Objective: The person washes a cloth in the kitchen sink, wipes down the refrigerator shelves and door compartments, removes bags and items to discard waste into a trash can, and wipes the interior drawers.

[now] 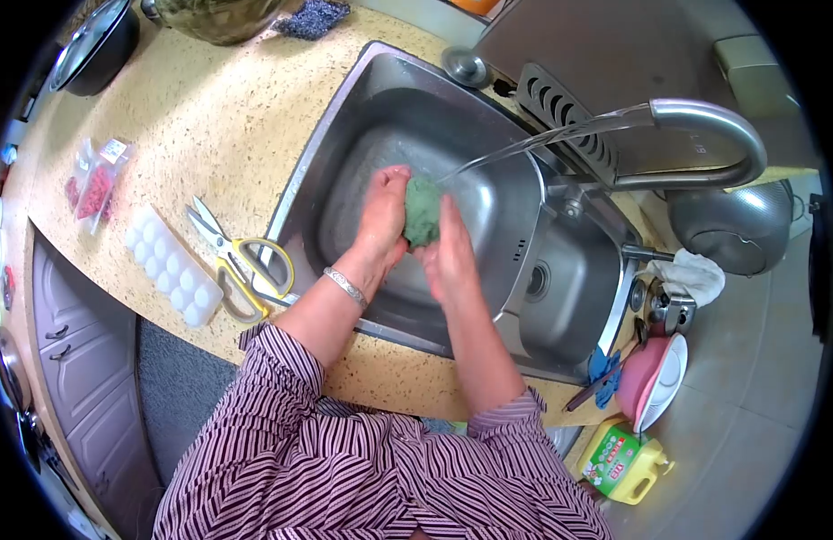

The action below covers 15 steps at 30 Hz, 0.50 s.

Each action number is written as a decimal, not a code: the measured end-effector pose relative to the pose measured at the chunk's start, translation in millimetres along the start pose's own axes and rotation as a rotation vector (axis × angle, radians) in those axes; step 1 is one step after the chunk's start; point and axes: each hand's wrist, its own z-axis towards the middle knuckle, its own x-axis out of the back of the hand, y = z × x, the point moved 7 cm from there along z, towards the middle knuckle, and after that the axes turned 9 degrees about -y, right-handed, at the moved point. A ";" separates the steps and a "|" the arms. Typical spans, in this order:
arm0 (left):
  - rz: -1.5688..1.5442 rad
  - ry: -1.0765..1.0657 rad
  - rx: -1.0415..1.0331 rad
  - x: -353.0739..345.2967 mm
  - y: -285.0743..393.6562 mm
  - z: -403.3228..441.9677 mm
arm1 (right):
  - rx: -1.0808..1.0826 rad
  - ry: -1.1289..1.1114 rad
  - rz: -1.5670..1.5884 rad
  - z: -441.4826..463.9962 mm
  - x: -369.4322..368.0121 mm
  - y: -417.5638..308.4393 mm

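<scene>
green wad (423, 212), long axis up-view, between left hand (449, 250) and right hand (384, 214).

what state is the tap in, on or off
On: a stream of water runs from the spout of the tap toward the green cloth-like thing between the hands over the large basin.

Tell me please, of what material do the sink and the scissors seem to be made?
The sink looks like brushed stainless steel: grey, with soft, blurry highlights. The scissors seem to have metal blades, silvery and smooth; their yellow and grey handles are probably plastic, being evenly coloured, though rubber parts are possible.
</scene>
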 end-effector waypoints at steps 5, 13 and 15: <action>0.042 -0.181 -0.032 -29.6 19.0 -16.9 | 0.212 -0.008 -0.533 -3.6 -18.1 -26.3; -0.080 -0.164 0.149 -20.0 2.1 -12.6 | 0.613 -0.035 -1.539 11.6 -32.8 -52.3; -0.077 -0.151 0.139 -17.9 0.5 -13.9 | 0.535 -0.095 -1.485 19.8 -30.3 -49.4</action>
